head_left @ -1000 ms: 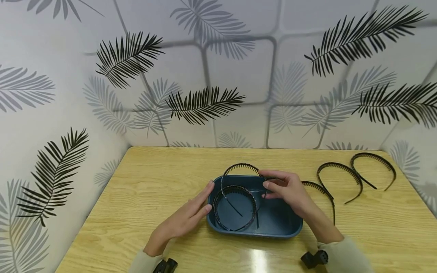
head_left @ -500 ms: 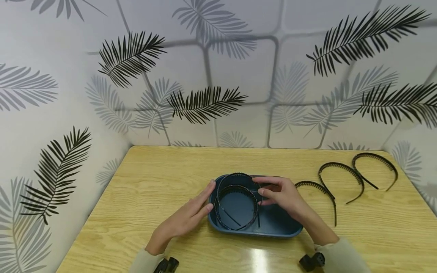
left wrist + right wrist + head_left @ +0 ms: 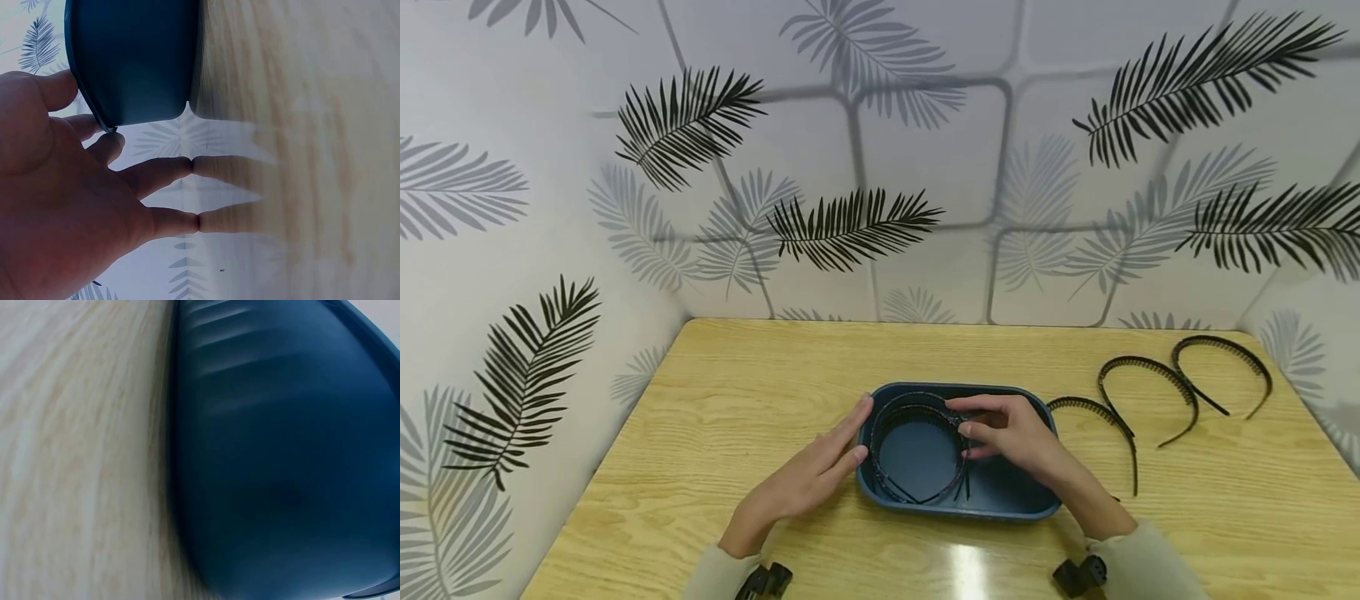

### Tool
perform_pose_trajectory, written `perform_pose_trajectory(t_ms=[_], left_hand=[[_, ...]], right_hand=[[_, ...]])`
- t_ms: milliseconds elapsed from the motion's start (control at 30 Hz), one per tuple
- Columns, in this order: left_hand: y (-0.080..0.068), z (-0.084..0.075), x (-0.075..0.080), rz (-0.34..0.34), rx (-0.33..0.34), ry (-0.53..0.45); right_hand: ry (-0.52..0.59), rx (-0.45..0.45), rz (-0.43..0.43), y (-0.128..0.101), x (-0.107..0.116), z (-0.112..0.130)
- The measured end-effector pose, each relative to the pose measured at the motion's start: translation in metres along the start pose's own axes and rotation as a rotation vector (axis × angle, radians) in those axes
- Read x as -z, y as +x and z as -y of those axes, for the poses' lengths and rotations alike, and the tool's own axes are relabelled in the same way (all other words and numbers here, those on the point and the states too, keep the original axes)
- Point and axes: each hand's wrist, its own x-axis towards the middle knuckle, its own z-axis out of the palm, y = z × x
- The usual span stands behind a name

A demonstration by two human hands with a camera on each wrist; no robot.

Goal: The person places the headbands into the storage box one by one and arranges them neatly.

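A dark blue tub (image 3: 957, 510) stands mid-table. Inside it lie two black toothed headbands (image 3: 916, 411), one nested against the other. My right hand (image 3: 958, 418) reaches into the tub and pinches the right side of the upper headband between thumb and fingers. My left hand (image 3: 861, 429) rests with straight fingers against the tub's left wall; the left wrist view shows those fingers (image 3: 156, 175) beside the tub (image 3: 137, 56). The right wrist view shows only the tub's outer wall (image 3: 281, 456) and the wooden table (image 3: 75, 456).
Three more black headbands lie on the table to the right of the tub: one close by (image 3: 1108, 419), one further out (image 3: 1150, 375), one near the far right corner (image 3: 1225, 350). Leaf-patterned walls enclose the table on three sides.
My right hand has lowered the headband from above the tub's far rim down into the tub, onto the one lying there. The left hand has stayed at the tub's side.
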Motion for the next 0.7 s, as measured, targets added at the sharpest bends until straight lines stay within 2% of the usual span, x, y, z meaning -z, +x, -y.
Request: perform_pose_trajectory(t_ms=[433, 700], left_hand=[[0.0019, 0.0025, -0.0004, 0.006, -0.007, -0.011], [0.0021, 0.0005, 0.0011, -0.001, -0.013, -0.027]], right_hand=[[0.006, -0.007, 0.021, -0.0001, -0.0011, -0.0019], [-0.034, -0.007, 0.040, 0.0021, -0.0022, 0.0000]])
